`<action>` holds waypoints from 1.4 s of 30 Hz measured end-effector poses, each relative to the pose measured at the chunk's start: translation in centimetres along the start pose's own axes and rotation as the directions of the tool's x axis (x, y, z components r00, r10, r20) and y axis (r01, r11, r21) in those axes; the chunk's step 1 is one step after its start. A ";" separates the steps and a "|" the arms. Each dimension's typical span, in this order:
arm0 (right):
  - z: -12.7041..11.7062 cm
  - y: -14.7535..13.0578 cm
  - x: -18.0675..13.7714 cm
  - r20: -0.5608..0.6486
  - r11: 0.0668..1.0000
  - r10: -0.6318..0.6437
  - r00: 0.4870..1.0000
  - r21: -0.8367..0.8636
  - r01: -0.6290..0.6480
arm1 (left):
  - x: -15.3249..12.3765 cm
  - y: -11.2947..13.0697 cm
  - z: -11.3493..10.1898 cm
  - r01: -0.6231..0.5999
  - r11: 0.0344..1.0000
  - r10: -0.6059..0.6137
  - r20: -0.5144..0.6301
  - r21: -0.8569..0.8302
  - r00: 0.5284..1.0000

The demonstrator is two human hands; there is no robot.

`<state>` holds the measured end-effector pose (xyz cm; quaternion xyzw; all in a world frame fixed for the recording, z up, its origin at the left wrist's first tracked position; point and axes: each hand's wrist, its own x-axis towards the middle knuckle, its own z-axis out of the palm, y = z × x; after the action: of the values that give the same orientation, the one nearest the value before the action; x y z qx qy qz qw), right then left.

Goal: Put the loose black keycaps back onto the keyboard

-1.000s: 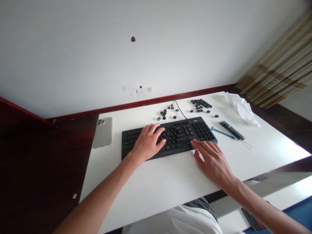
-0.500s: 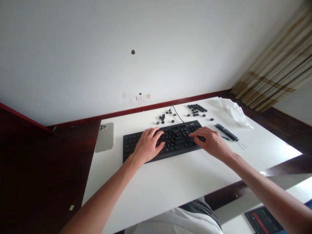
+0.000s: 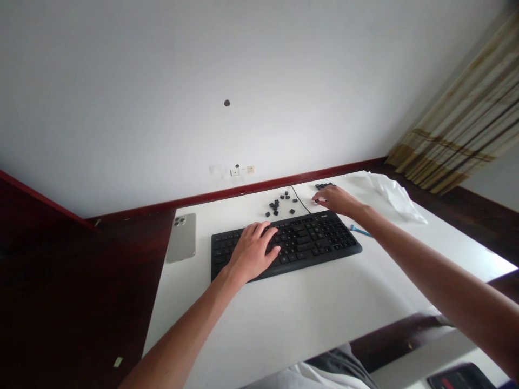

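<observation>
A black keyboard (image 3: 300, 262) lies on the white table, with several keycaps off its surface. My left hand (image 3: 253, 249) rests over the keyboard's left half, fingers spread and holding nothing. Behind the keyboard's right end, my right hand (image 3: 334, 199) reaches down to the table. Its thumb and index finger close around a small black keycap (image 3: 317, 201). Several loose keycaps (image 3: 276, 203) lie behind the keyboard's middle. Another group of keycaps (image 3: 323, 186) sits just beyond my right hand, partly hidden by it.
A phone (image 3: 181, 237) lies face down at the table's left. To the right are a blue tool (image 3: 360, 230), partly under my forearm, and a crumpled white bag (image 3: 397, 197). A cable (image 3: 300, 200) runs back from the keyboard.
My right hand has left the keyboard's right side and moved back to a loose keycap behind it. My left hand stays on the keyboard. The view has tilted slightly up.
</observation>
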<state>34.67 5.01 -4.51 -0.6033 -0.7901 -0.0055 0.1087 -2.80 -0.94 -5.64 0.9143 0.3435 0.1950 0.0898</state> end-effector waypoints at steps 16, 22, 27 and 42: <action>-2.8 -10.4 -13.3 -0.128 0.960 0.071 0.989 0.279 -0.033 | 0.1 0.0 0.1 -0.014 1.000 0.014 -0.009 0.001 1.000; -1.9 -10.3 -14.6 -0.104 0.962 0.024 0.994 0.273 0.005 | 0.1 -0.1 0.3 -0.015 1.000 0.015 -0.007 0.005 1.000; -1.8 -10.0 -14.2 -0.085 0.955 -0.019 0.996 0.294 0.043 | 0.1 -0.1 0.3 -0.015 1.000 0.015 0.001 0.003 1.000; -1.6 -9.8 -14.1 -0.094 0.958 -0.057 0.994 0.275 0.081 | 0.2 -0.1 0.3 -0.013 1.000 0.013 0.001 0.002 1.000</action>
<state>29.09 -11.35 -4.24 -0.5533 -0.7982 0.0762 0.2259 -2.62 -0.75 -5.93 0.9166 0.3378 0.1948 0.0879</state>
